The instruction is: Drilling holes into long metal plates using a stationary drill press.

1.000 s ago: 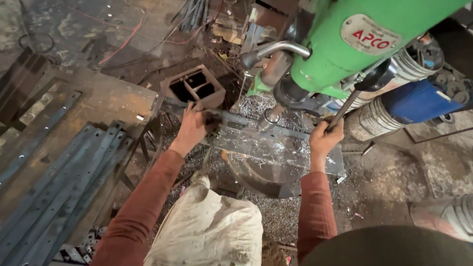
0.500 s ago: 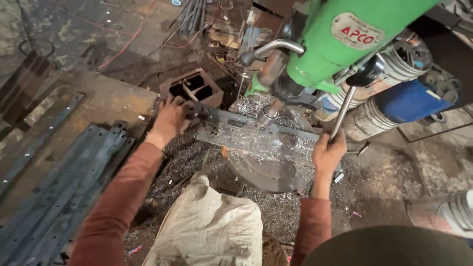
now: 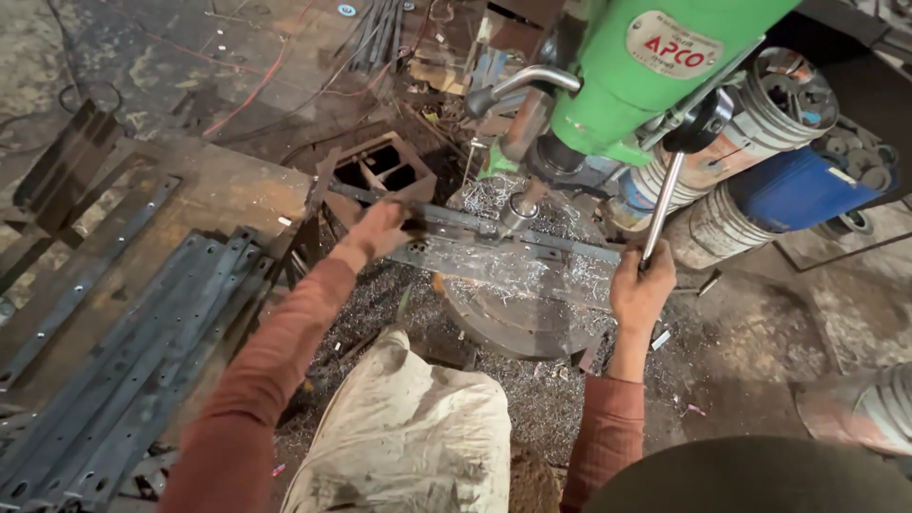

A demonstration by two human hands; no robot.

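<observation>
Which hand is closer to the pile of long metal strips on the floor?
Left. The left hand presses a metal bar beside the strips; the right hand holds the drill's lever, farther away.

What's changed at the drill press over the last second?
The right hand has pulled the feed lever downward and keeps its grip on the end. The left hand stays pressed on the flat steel bar under the drill spindle. The bar stays on the round table.

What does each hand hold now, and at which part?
The left hand presses on the flat metal bar near its left end. The right hand grips the lower end of the drill's feed lever.
</observation>
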